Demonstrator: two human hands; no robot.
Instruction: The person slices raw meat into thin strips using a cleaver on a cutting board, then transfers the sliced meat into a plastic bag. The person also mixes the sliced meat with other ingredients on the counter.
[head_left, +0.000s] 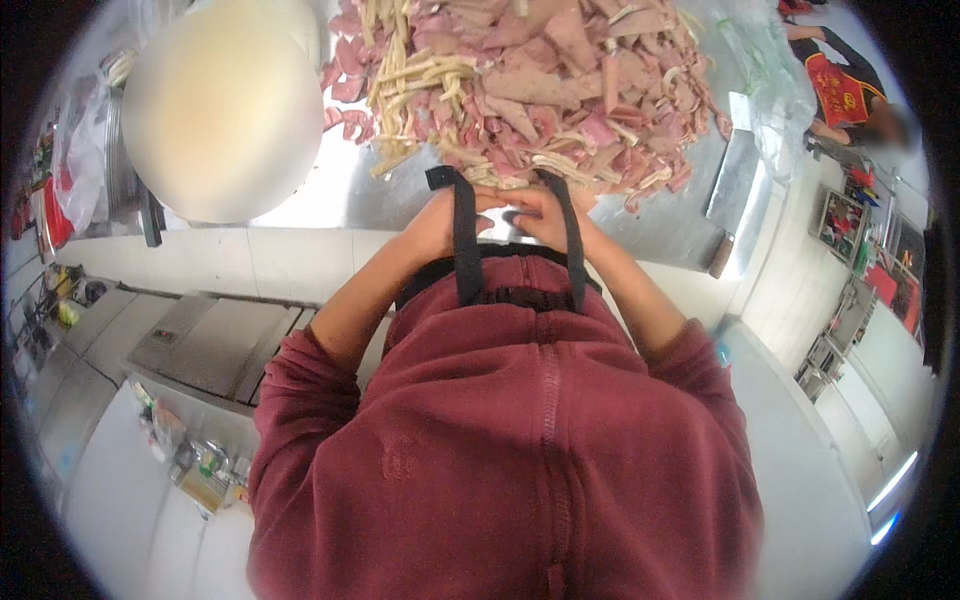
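Both of my hands rest at the front of a metal worktop (352, 199), with their fingers meeting or nearly meeting. My left hand (441, 217) and my right hand (546, 217) are partly covered by two hanging black straps (467, 247). Whether anything lies between the fingers is hidden. Just beyond them spreads a large heap of sliced pinkish-brown meat (540, 82), mixed with pale yellow strips (424, 75). To its right lies a cleaver (731, 184) with a wooden handle (721, 255).
A pale round shape (225, 112), too blurred to identify, covers the worktop's left side. Clear plastic bags (765, 90) lie at the right, beyond the cleaver. Another person in a red apron (836, 90) is at the far right. A white surface (787, 427) stands behind me, on the right.
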